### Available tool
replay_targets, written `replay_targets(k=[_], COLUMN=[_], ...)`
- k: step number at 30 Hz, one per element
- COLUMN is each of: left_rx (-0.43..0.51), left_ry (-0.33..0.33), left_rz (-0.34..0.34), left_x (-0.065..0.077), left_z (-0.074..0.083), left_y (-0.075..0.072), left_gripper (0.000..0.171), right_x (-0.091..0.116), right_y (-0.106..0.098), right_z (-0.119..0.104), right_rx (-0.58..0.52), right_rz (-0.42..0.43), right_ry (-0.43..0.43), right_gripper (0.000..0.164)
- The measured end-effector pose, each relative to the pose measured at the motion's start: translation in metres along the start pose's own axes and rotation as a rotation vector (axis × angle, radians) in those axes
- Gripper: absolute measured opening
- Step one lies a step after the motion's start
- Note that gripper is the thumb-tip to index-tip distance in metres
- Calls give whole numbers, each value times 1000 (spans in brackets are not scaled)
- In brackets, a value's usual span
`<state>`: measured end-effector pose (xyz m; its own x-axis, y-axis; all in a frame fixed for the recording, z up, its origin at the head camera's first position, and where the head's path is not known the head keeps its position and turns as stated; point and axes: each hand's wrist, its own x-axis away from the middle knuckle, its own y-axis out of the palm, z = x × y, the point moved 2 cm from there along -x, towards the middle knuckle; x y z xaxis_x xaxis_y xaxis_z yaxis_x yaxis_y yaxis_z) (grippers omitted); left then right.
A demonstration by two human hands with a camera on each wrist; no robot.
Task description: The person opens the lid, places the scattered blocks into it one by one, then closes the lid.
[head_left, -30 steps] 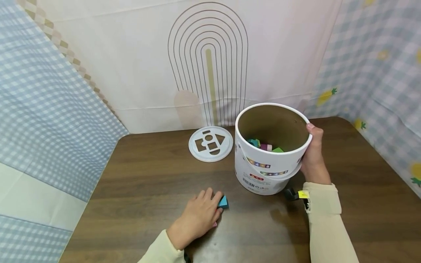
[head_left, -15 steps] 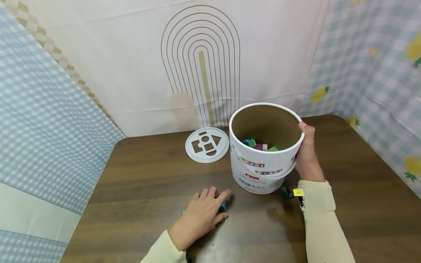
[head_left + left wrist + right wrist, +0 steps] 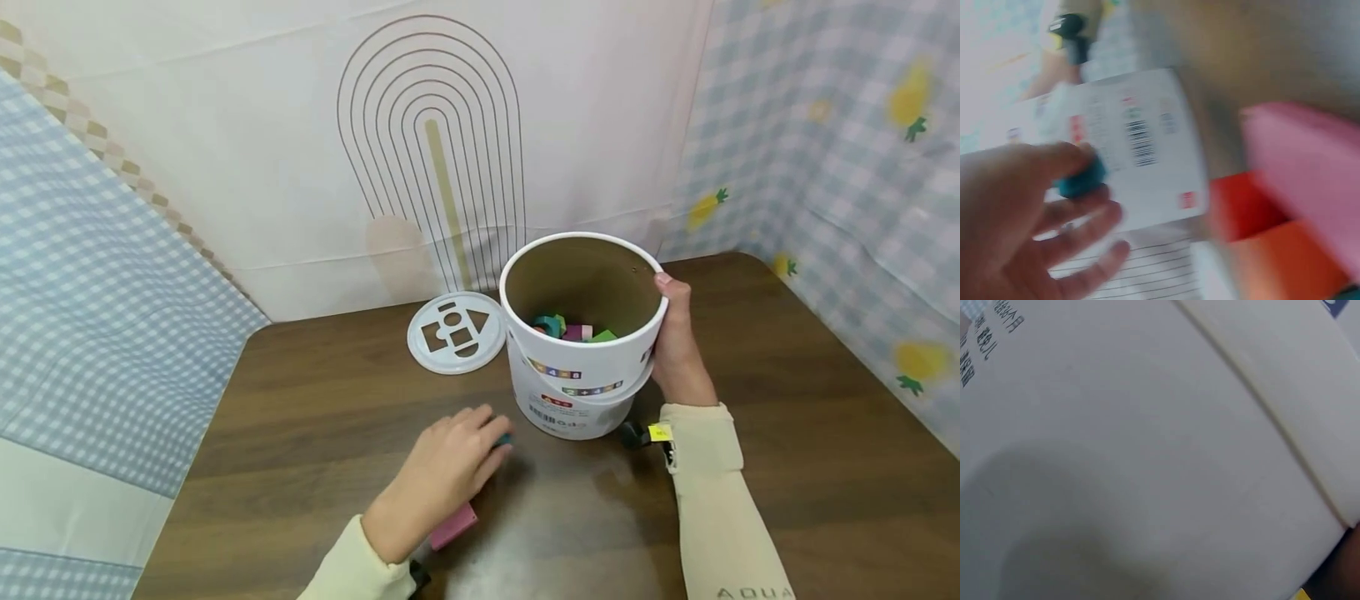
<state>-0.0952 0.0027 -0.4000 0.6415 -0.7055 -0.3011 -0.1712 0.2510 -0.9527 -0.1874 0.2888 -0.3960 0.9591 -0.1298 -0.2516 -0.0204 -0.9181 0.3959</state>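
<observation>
My left hand (image 3: 441, 468) pinches a small teal block (image 3: 1082, 180) between thumb and fingers, raised off the table; in the head view the fingers mostly cover it. Beneath the wrist lies a pink block (image 3: 453, 527), partly hidden by the hand. My right hand (image 3: 681, 346) grips the right side of a white bucket (image 3: 555, 392), thumb over its rim. Inside the bucket are several coloured blocks, among them a purple one (image 3: 576, 333) and a green one (image 3: 603, 337). The bucket's white wall fills most of the right wrist view.
A white lid (image 3: 431, 360) with shaped cut-outs lies at the back of the brown wooden table (image 3: 300, 417), left of the bucket. Red (image 3: 1244, 203) and orange (image 3: 1291, 256) surfaces show blurred in the left wrist view. Cloth curtains border the table.
My left hand has picked up the teal block and lifted it, uncovering more of the pink block. My right hand stays on the bucket. The head view has shifted slightly.
</observation>
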Motion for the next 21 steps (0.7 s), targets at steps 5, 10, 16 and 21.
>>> replay_targets(k=[5,10,16,21], left_rx=[203,302,396,336], left_ry=[87,175,149,111], left_rz=[306,475,302,45], left_x=[-26,-64,-113,-141], left_z=[5,12,13,11], left_y=[-38,-65,-68,-67], left_gripper=[17,21,29,29], right_x=[-2,-3,-1,0], right_y=[0,-3,-3,-1], right_z=[-1,-1,1,0], right_rx=[17,32,27,24], right_rz=[-7,-5,5,-2], right_ry=[-8,2,14,14], right_gripper=[62,60,59,61])
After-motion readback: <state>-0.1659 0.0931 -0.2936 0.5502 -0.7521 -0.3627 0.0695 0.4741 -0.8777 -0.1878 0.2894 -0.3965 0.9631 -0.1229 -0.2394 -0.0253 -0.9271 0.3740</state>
